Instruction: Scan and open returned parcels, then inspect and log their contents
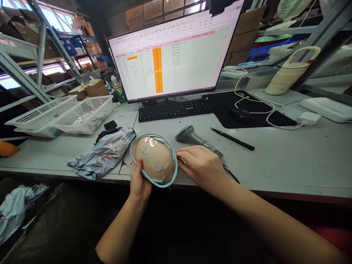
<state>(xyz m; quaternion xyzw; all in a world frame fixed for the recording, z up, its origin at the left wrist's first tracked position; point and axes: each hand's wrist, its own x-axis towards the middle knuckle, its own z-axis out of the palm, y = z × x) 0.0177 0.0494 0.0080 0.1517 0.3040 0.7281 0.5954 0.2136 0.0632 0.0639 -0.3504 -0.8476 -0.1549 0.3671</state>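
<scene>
A rounded clear case (156, 159) with a light-blue rim and blue lettering is held up at the desk's front edge. Something beige and padded shows through its clear cover. My left hand (139, 179) grips the case from below left, thumb on the front and the other fingers mostly hidden behind. On the opposite side, my right hand (202, 163) pinches the rim between thumb and fingers. Just behind the right hand lies a grey barcode scanner (192, 136). To the left of the case rests a crumpled grey mailing bag (106, 152) with a white label.
White perforated baskets (90, 113) stand at the left, near a green-labelled bottle (118, 91). A monitor (189, 66) stands behind a black keyboard (173, 110). Rightward are a black pen (233, 138), a mouse (239, 114) and loose white cables. The desk edge (275, 191) runs beneath my right forearm.
</scene>
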